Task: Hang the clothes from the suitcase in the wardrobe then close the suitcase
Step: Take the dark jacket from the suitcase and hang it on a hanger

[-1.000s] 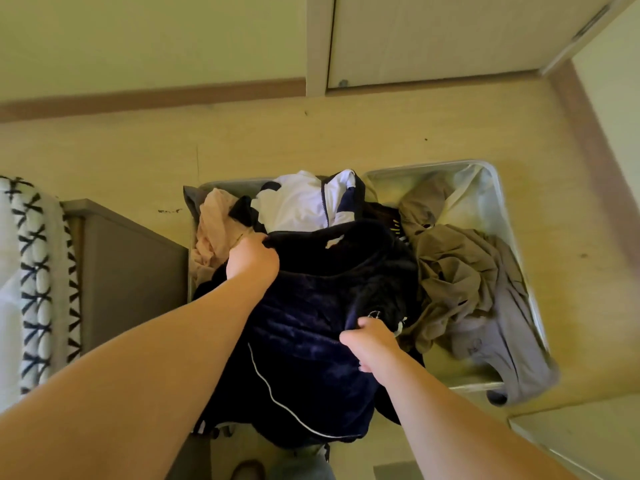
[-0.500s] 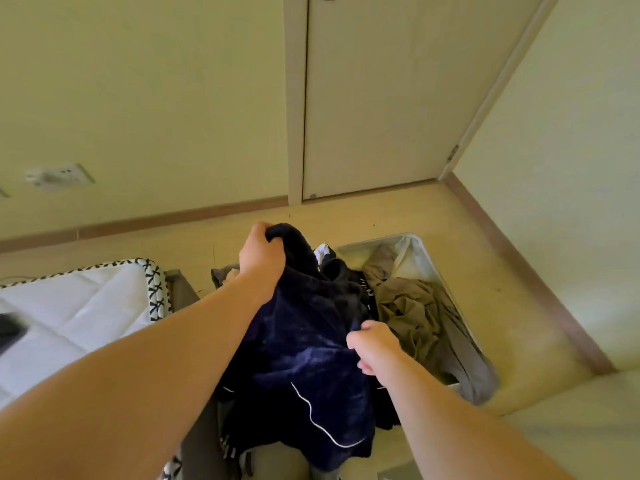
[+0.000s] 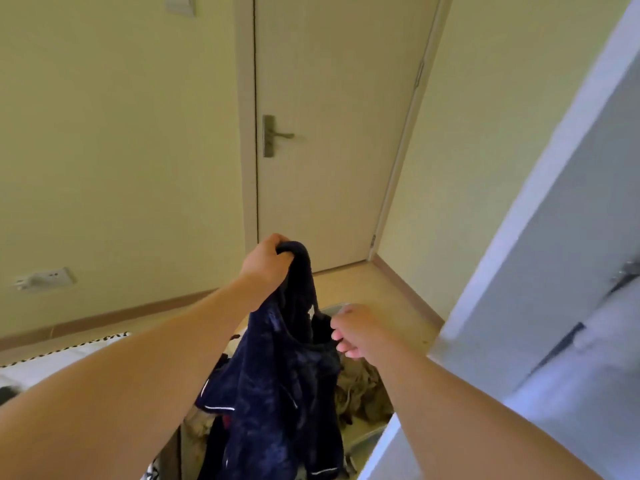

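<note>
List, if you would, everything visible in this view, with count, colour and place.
plush garment with white piping: one, navy, hanging from the left hand above the suitcase
crumpled cloth garment: one, olive-brown, in the suitcase
open suitcase: one, pale grey, on the floor, mostly hidden
panel door with metal lever handle: one, cream, shut, straight ahead
wall socket: one, white, low on the left wall
quilted bedcover with black patterned edge: one, white, lower left
flat panel: one, pale grey-blue, right edge, perhaps the wardrobe
left hand: grips the navy garment's top
right hand: fingers curled at the garment's right edge, grip unclear
</note>
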Demonstrator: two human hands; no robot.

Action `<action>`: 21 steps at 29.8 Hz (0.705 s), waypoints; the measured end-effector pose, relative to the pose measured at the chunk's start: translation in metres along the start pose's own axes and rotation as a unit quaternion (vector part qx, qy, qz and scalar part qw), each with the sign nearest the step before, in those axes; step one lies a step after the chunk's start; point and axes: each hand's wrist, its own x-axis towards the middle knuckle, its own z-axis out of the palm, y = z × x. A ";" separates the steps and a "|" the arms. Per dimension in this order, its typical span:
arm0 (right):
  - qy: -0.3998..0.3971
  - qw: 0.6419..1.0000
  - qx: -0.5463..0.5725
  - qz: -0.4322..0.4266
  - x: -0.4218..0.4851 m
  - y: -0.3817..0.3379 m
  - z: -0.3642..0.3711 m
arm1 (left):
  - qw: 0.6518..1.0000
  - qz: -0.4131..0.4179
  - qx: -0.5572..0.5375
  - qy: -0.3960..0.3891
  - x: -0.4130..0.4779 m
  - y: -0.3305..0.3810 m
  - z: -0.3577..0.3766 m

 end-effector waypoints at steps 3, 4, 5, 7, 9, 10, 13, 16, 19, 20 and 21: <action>0.034 0.997 -0.019 -0.064 -0.052 0.012 -0.016 | 0.999 0.034 -0.013 0.014 -0.048 0.040 -0.007; 0.041 0.995 -0.035 -0.085 -0.070 0.019 -0.021 | 0.999 0.046 -0.017 0.014 -0.066 0.054 -0.009; 0.047 0.992 -0.052 -0.104 -0.088 0.026 -0.025 | 0.998 0.059 -0.021 0.018 -0.081 0.067 -0.011; 0.041 0.990 -0.049 -0.126 -0.118 0.036 -0.033 | 0.996 0.083 -0.017 0.004 -0.112 0.093 -0.014; 0.029 0.989 -0.036 -0.141 -0.142 0.043 -0.040 | 0.995 0.101 -0.017 -0.012 -0.138 0.115 -0.017; 0.028 0.988 -0.045 -0.148 -0.151 0.048 -0.045 | 0.993 0.110 -0.022 -0.018 -0.151 0.127 -0.017; 0.049 0.979 -0.070 -0.183 -0.193 0.069 -0.064 | 0.990 0.134 -0.032 -0.028 -0.199 0.161 -0.013; 0.109 0.966 -0.110 -0.206 -0.213 0.082 -0.086 | 0.989 0.148 -0.019 -0.011 -0.222 0.183 -0.001; 0.150 0.961 -0.124 -0.197 -0.238 0.099 -0.117 | 0.988 0.154 -0.003 -0.007 -0.245 0.202 0.020; 0.167 0.960 -0.114 -0.192 -0.248 0.107 -0.132 | 0.988 0.157 0.001 -0.011 -0.253 0.212 0.030; 0.178 0.961 -0.103 -0.187 -0.251 0.111 -0.137 | 0.989 0.148 0.007 -0.011 -0.254 0.211 0.033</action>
